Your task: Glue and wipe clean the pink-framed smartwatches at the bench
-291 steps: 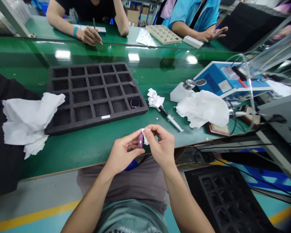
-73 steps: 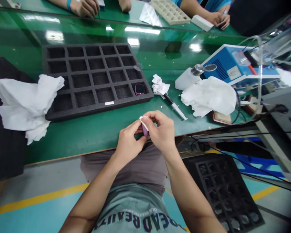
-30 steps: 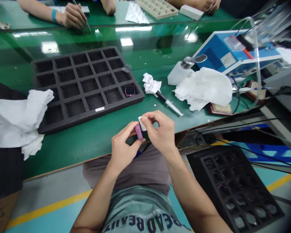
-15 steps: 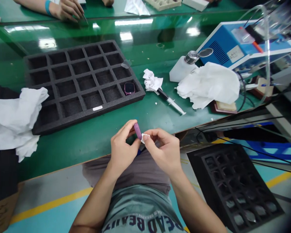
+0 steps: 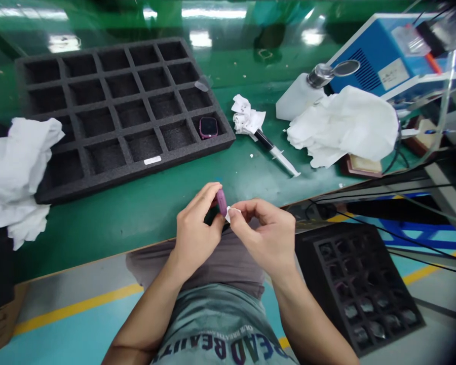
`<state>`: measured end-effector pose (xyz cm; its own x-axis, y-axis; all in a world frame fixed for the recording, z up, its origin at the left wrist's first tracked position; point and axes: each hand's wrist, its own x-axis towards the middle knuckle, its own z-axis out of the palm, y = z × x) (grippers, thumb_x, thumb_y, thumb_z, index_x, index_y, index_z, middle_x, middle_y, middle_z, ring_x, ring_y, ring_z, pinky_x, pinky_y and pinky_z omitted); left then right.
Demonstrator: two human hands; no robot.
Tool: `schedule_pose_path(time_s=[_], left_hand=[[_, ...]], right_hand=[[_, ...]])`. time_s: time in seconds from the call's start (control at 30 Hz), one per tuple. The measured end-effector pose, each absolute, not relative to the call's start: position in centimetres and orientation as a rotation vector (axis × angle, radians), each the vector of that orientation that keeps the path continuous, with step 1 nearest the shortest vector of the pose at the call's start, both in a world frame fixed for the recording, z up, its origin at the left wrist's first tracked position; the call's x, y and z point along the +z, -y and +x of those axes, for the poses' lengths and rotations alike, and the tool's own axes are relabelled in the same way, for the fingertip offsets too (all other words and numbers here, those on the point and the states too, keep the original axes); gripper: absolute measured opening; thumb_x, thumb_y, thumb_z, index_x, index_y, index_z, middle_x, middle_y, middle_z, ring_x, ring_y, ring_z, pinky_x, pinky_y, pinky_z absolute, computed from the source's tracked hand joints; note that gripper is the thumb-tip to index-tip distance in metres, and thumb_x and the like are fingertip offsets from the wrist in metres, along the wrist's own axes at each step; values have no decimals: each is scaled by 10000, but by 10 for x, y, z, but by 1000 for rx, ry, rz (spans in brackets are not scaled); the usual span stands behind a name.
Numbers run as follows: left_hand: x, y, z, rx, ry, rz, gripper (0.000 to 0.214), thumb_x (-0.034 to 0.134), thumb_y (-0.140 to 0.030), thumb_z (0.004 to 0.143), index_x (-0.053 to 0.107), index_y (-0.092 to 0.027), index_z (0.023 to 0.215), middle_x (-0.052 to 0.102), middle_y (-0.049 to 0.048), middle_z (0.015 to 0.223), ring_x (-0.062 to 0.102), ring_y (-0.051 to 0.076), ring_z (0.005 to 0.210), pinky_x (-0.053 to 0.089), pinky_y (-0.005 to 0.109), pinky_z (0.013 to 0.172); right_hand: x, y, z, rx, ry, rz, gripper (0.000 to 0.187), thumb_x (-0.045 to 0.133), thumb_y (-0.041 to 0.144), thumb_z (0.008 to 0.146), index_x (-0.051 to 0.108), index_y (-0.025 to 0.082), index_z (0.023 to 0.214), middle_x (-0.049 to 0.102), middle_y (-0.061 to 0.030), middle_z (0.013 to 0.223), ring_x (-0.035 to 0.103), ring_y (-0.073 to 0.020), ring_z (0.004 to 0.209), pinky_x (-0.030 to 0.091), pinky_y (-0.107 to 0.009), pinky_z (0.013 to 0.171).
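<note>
Between the thumb and fingers of my left hand is a purple watch case, held on edge over the table's front edge. My right hand pinches a small piece of white wipe close against the case's lower right side. The face of the held case is turned away from me. Another purple watch case with a dark screen lies in the front right compartment of the black foam tray, beyond my hands.
A syringe with crumpled paper round its tip lies right of the tray. Behind it stand a white pump bottle, white cloths and a blue machine. More cloth hangs at left. A second foam tray sits low at right.
The view has tilted down and shifted slightly, so the co-worker's hand at the top is out of sight. My hands keep the same hold on the watch case and the wipe.
</note>
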<state>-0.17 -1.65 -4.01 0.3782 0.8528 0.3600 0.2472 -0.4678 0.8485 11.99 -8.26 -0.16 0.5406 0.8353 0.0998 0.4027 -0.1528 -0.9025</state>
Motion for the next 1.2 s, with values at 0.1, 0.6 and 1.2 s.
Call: schedule_pose_path(time_s=[0.1,0.6,1.2], left_hand=[[-41,16,-2,1109,-934,2006,485,649,-23,857,688,-177,1315,739,82,1352,712,229,1245,560,332,1119],[-44,17,-3,1063,-951,1971,504,667,-51,847,694,-212,1325,739,52,1355,739,231,1190,597,345,1071],[-43,15,-2,1034,-910,1936,498,625,-40,853,702,-221,1310,732,40,1367,715,226,1233,589,364,1086]], right_hand=[[-4,76,120,559,1009,-1760,67,693,197,818,743,198,773,737,1,682,627,-128,578,531,-271,580],[1,63,121,582,947,-1717,76,683,212,778,732,186,727,719,4,644,602,-117,550,505,-244,534],[4,63,118,580,905,-1747,72,682,210,770,718,188,712,713,3,627,596,-120,535,500,-252,525]])
